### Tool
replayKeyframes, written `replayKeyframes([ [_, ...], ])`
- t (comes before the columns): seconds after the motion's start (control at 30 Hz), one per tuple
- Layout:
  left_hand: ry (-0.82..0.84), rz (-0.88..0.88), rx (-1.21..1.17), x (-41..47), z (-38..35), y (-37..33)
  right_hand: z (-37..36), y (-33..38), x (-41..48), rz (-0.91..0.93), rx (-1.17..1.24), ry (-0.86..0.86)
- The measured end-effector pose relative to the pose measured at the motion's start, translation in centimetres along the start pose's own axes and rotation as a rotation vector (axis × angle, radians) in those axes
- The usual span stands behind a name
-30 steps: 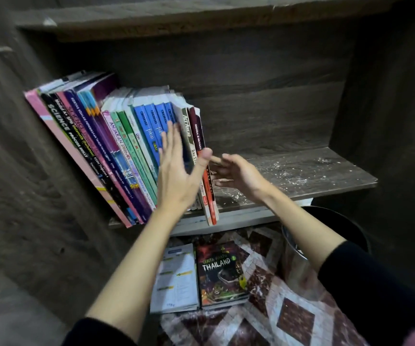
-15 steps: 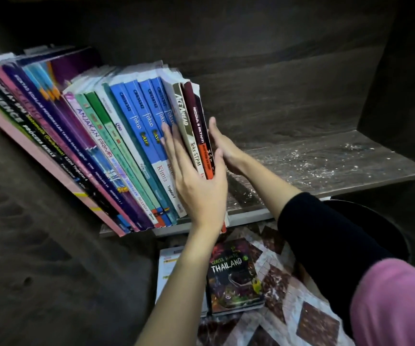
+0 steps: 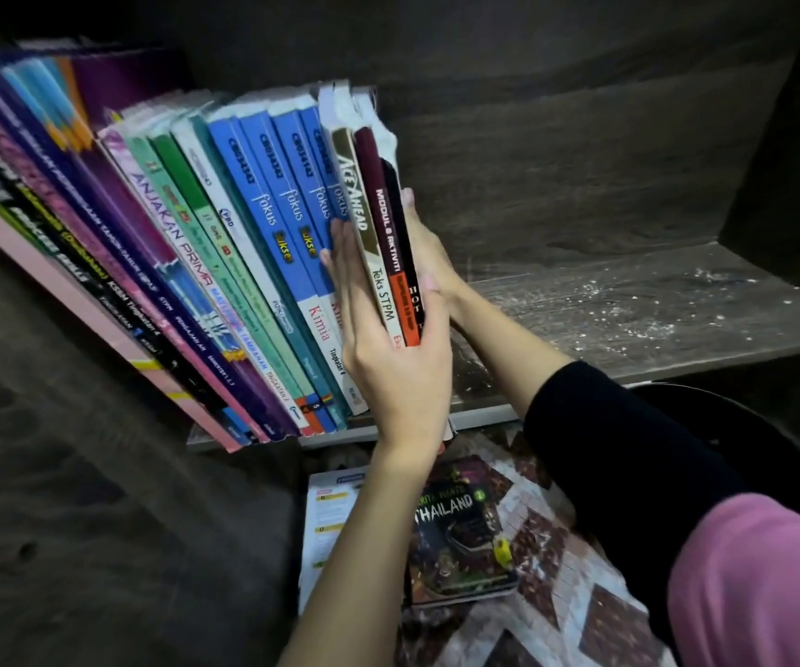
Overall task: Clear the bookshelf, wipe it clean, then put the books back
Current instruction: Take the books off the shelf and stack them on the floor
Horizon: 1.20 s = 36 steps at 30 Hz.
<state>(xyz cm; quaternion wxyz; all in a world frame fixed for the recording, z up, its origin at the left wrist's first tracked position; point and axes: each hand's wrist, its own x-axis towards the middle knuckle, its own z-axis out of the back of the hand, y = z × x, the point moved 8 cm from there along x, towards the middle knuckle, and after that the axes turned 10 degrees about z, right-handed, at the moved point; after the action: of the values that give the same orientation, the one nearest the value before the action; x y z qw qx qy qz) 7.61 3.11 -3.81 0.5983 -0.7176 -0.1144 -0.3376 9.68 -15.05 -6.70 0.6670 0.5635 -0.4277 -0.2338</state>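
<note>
Left grip (image 3: 388, 358) slid in, pinching end books (image 3: 379, 199), right grip (image 3: 429, 255) flat behind them

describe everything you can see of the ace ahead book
The Ace Ahead book is a paperback with an olive-brown spine turning white lower down, lettered Teks STPM. Its top edge looks frayed. It leans left in the row on the shelf, between a blue fokus book and a maroon book. The left hand grips around it.

Right hand (image 3: 436, 262) mostly behind the rightmost books (image 3: 383, 233); leftmost spines (image 3: 27, 209) blurred, edge-cropped.
</note>
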Motion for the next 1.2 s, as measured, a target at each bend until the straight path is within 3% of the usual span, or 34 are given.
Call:
replayKeyframes([
  [0.3,0.012,0.058,-0.108,0.2,1.7,-1.6,3.4,2.9,-1.7,0.052,-0.150,-0.168],
  [0.57,0.061,0.148,-0.270,0.7,3.4,-5.6,10.7,11.4,-6.3,0.271,-0.438,-0.409],
  [0.77,0.150,0.251,-0.263,-1.4,3.1,-7.7,15.3,15.0,-14.6,0.251,-0.543,-0.685],
  [1.0,0.351,0.458,-0.301,-7.7,0.9,-6.0,20.1,11.8,-23.9,0.121,-0.590,-0.854],
  [1.2,0.462,0.690,-0.297,-15.9,-0.4,-0.6,23.1,4.5,-31.3,-0.020,-0.687,-0.918],
])
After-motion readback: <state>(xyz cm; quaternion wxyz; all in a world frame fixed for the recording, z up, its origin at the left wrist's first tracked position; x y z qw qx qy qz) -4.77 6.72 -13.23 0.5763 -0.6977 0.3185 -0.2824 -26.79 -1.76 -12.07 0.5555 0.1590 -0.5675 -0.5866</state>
